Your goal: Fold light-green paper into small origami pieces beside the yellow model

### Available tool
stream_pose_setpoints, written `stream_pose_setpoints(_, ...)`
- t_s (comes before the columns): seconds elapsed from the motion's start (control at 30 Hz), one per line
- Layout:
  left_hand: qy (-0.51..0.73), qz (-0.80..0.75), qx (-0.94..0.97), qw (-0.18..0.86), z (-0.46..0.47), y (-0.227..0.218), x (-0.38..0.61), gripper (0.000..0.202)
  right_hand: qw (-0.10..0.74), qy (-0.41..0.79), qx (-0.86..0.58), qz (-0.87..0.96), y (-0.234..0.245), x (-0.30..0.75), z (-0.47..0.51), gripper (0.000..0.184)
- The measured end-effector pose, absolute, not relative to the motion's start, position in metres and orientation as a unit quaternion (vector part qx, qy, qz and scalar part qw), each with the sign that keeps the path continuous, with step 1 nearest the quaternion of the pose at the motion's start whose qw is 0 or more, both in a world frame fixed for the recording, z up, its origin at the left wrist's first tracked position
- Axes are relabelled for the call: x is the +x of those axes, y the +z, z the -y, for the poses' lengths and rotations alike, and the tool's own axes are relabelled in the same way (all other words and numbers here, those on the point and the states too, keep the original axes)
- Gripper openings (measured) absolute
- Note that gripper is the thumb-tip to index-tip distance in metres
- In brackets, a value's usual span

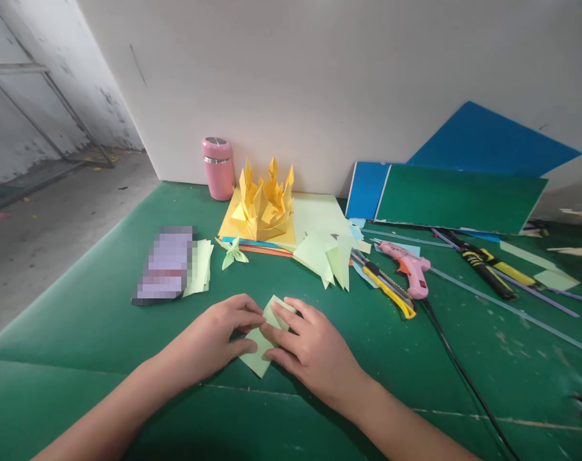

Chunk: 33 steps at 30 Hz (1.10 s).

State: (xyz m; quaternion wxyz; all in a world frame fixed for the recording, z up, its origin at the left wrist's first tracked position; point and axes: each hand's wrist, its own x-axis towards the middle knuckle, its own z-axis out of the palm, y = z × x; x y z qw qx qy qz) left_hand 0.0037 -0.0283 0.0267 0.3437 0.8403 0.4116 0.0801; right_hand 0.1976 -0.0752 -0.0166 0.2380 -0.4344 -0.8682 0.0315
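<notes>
A small pale green paper square [260, 362] lies turned cornerwise on the table in front of me. My left hand [223, 330] is at its left edge, fingers curled and thumb on the paper. From the right, my right hand [310, 339] holds the same paper down, its fingertips and thumb pressed on the surface. The fingers cover part of the sheet, so any crease under them is hidden. Just beyond my hands sits a folded light green paper flower [232, 253]. Several folded green paper pieces [319, 253] lie farther to the right.
A yellow folded-paper crown [266, 211] stands on stacked coloured sheets, beside a pink flask [218, 169]. Left are a blurred phone-like object [168, 262] and green slips [200, 269]. Right are a yellow utility knife [387, 288], a pink glue gun [410, 266] with trailing cord, and pliers [487, 272].
</notes>
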Motion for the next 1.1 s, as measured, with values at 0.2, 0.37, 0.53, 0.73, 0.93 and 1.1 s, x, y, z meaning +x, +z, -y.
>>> stream_pose_setpoints(0.2,0.065,-0.402,0.854,0.323,0.032,0.026,0.003,0.030,0.287,0.046,-0.418,0.861,-0.014,0.214,0.063,0.026)
stream_pose_setpoints(0.37,0.057,-0.391,0.870,0.294,0.036,0.029,0.005,0.028,0.319,0.002,-0.449,0.834,-0.008,0.217,0.062,0.026)
stream_pose_setpoints(0.53,0.062,-0.392,0.875,0.277,0.038,0.030,0.006,0.024,0.273,0.036,-0.309,0.910,-0.006,0.205,0.073,0.027)
stream_pose_setpoints(0.73,0.065,-0.398,0.871,0.282,0.038,0.030,0.006,0.023,0.274,-0.010,-0.408,0.871,-0.003,0.221,0.061,0.046)
stream_pose_setpoints(0.93,0.074,-0.394,0.869,0.289,0.037,0.027,0.005,0.025,0.277,-0.003,-0.384,0.881,-0.003,0.221,0.062,0.045)
stream_pose_setpoints(1.1,0.115,-0.381,0.870,0.289,0.037,0.023,0.004,0.023,0.244,0.061,-0.234,0.939,-0.007,0.205,0.078,0.026)
